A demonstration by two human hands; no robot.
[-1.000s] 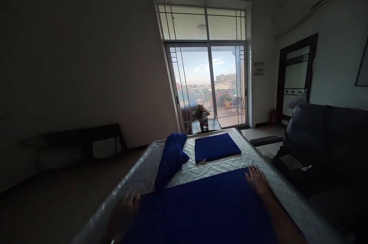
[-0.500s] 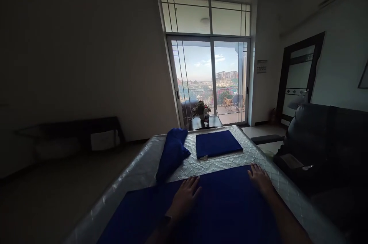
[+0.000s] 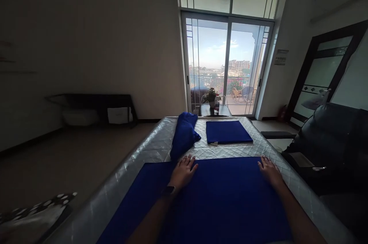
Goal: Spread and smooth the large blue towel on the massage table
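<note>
A large blue cloth point(image 3: 224, 198) lies spread flat on the table near me. My left hand point(image 3: 184, 170) rests on its far edge, palm down with fingers stretched out; a dark watch point(image 3: 168, 190) is on that wrist. Over by the cloth's far right corner, my right hand point(image 3: 269, 170) also lies flat with its fingers apart. Beyond the left hand is a bunched blue cloth point(image 3: 184, 136), its near end touching or close to the spread one. A neatly folded blue cloth point(image 3: 228, 132) with a small white tag sits farther back on the right.
The table has a silvery quilted cover point(image 3: 138, 163). Behind it, a small dark table point(image 3: 205, 111) holds a potted plant point(image 3: 211, 95) and a bottle point(image 3: 217, 103) before the glass doors. A black leather seat point(image 3: 336, 136) stands at right, a low dark bench point(image 3: 94, 108) at left.
The view has tilted down and turned slightly left, so the room appears shifted up and right. Both hands remain flat on the blue cloth, which looks straighter along its far edge.
</note>
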